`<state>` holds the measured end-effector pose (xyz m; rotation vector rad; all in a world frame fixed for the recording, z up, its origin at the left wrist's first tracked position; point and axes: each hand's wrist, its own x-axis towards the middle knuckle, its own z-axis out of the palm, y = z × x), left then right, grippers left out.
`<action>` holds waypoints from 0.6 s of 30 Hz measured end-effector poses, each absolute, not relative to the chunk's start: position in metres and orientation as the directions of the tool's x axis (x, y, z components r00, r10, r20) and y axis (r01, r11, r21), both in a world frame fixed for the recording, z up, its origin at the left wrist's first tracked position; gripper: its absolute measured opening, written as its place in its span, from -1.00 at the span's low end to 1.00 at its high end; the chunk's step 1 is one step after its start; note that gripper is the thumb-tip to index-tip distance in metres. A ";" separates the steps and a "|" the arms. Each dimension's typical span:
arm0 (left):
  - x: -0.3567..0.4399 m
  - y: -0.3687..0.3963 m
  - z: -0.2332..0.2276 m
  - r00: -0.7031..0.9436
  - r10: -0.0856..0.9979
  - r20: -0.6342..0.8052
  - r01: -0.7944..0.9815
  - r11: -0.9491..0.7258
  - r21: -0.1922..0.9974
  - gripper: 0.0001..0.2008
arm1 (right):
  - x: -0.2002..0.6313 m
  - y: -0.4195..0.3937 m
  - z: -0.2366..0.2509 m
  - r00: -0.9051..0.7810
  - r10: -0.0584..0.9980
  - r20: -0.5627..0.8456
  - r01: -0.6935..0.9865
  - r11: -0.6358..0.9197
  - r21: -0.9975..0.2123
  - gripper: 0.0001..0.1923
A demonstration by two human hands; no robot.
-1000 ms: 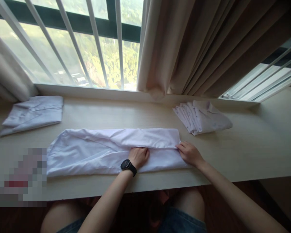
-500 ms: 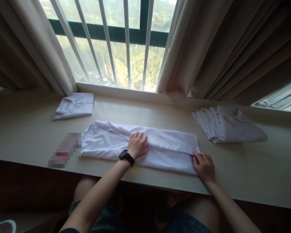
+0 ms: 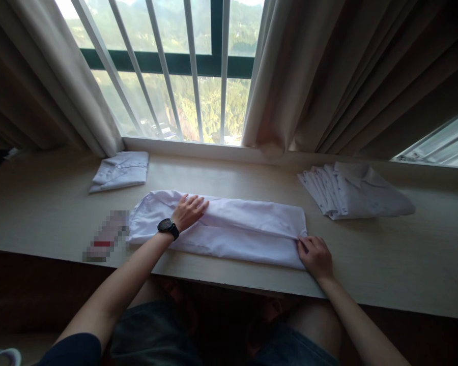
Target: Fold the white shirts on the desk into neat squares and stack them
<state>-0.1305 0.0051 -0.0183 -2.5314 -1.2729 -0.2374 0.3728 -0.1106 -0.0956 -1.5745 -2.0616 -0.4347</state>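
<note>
right hand (image 3: 316, 255) pinches the white cloth (image 3: 248, 223); left hand (image 3: 189, 211) lies flat

the black watch (image 3: 166, 225) on the left wrist has dial markings too small to read. beside the cloth's left end, a pixelated item (image 3: 107, 236) shows a red band; any lettering is obscured.

the right thumb and fingers are closed together on the fold edge at the cloth's right end. the left hand is open, palm down, fingers slightly apart, resting on the cloth left of its middle and gripping nothing.

the cloth lies lengthwise on the pale tabletop (image 3: 389, 264), between the person and two white folded bundles: a small one (image 3: 120, 170) back left, a thicker, collared one (image 3: 366, 193) back right.
</note>
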 end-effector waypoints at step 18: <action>-0.202 0.053 -0.027 0.337 0.926 0.170 0.931 -0.300 -0.209 -0.65 | 0.371 -0.110 -0.096 -0.170 0.776 0.607 0.949 0.294 -0.110 -0.87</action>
